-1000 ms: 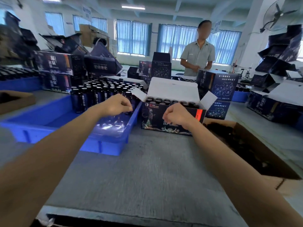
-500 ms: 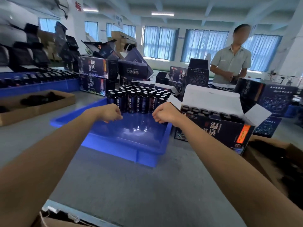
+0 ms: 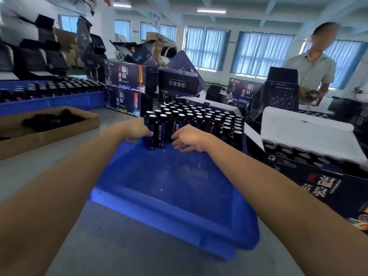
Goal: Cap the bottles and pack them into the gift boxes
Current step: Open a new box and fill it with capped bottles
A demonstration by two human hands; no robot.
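Observation:
Several dark capped bottles (image 3: 201, 118) stand packed together at the far end of a blue plastic tray (image 3: 179, 222). My left hand (image 3: 137, 129) reaches in from the left, its fingers spread and touching the side of the nearest bottle (image 3: 152, 132). My right hand (image 3: 189, 138) hovers on the other side of the same front bottles with its fingers loosely spread, holding nothing. An open dark gift box (image 3: 310, 170) with white flaps stands right of the tray and holds several capped bottles.
A cardboard tray (image 3: 47, 134) with dark caps lies at the left. Stacked dark gift boxes (image 3: 127, 90) stand behind the blue tray. Another blue tray (image 3: 49, 100) of bottles sits far left. A person (image 3: 312, 70) stands at the back right across the grey table.
The view has swung left and closer to the blue tray. Both hands have opened from fists and moved forward to the front bottles, the left one now touching a bottle.

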